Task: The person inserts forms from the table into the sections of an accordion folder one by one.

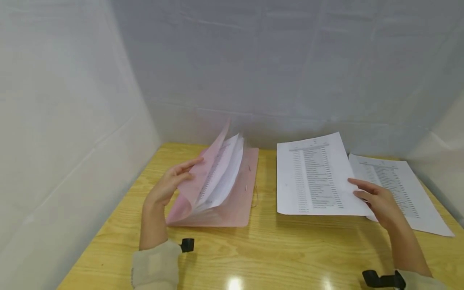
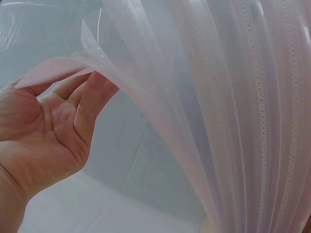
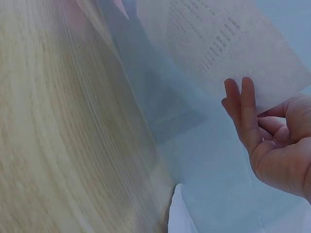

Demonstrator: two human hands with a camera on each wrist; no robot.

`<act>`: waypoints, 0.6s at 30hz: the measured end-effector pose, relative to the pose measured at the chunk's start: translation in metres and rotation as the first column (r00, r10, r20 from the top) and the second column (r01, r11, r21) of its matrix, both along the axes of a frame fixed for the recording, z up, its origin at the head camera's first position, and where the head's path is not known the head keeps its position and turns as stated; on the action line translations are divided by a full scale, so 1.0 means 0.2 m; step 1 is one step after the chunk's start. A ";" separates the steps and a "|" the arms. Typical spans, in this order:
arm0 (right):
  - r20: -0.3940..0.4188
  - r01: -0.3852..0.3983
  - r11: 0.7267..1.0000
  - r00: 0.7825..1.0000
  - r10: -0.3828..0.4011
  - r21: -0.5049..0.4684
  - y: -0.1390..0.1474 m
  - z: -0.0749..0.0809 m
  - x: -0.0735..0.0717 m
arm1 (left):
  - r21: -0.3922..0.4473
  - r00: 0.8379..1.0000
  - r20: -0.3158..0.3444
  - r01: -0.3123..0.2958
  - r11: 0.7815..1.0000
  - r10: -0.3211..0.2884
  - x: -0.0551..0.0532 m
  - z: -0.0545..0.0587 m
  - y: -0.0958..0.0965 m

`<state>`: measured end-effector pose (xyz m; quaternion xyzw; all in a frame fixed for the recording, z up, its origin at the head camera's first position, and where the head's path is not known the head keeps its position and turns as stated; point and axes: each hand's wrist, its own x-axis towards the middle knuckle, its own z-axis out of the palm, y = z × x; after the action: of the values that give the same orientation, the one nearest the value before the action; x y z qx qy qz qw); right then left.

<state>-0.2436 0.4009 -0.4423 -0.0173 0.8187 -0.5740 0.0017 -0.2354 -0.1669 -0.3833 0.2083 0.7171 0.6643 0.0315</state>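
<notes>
On the left of the head view, a pink folder (image 1: 193,183) stands partly open, its front cover lifted and bowed. My left hand (image 1: 163,185) pinches the edge of that cover. Clear punched sleeves (image 2: 257,111) fan out inside it, and printed pages (image 1: 221,161) show among them. To the right, a printed sheet (image 1: 315,177) is raised above the table, its right edge pinched by my right hand (image 1: 384,205). The right wrist view shows the fingers (image 3: 248,97) extended along the sheet's face.
Another printed sheet (image 1: 398,193) lies at the far right, partly behind my right hand. The wooden table (image 1: 253,249) meets pale sheeting walls at the back (image 1: 272,72) and left (image 1: 72,141). A thin loop shows at the folder's right edge.
</notes>
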 end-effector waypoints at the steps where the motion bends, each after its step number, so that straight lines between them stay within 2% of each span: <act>1: -0.005 -0.007 1.000 1.000 0.007 -0.021 -0.02 0.02 0.01 | 0.000 1.000 0.001 0.000 1.000 0.000 0.00 0.00 0.00; 3: -0.012 -0.019 0.999 1.000 0.019 -0.042 -0.09 0.08 0.06 | -0.001 1.000 0.003 0.002 1.000 -0.002 0.00 0.00 0.00; 5: -0.018 -0.030 0.999 0.999 0.029 -0.043 -0.18 0.18 0.13 | 0.000 1.000 0.005 0.002 1.000 -0.002 0.00 0.00 0.00; 9: -0.025 -0.036 0.998 0.999 0.035 -0.058 -0.21 0.20 0.13 | 0.000 1.000 0.004 0.003 1.000 -0.003 0.00 0.00 0.00; 13: -0.018 -0.031 0.999 0.999 0.030 -0.030 -0.21 0.21 0.13 | 0.006 1.000 0.006 0.024 1.000 -0.024 -0.03 0.00 0.03; 18: 0.005 -0.023 0.998 1.000 0.024 -0.060 -0.22 0.23 0.14 | 0.010 0.999 0.013 0.045 0.999 -0.045 -0.07 -0.01 0.06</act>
<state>-0.2159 0.3564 -0.3969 -0.0253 0.8007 -0.5984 0.0101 -0.2491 -0.1553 -0.3844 0.2205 0.7087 0.6683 0.0502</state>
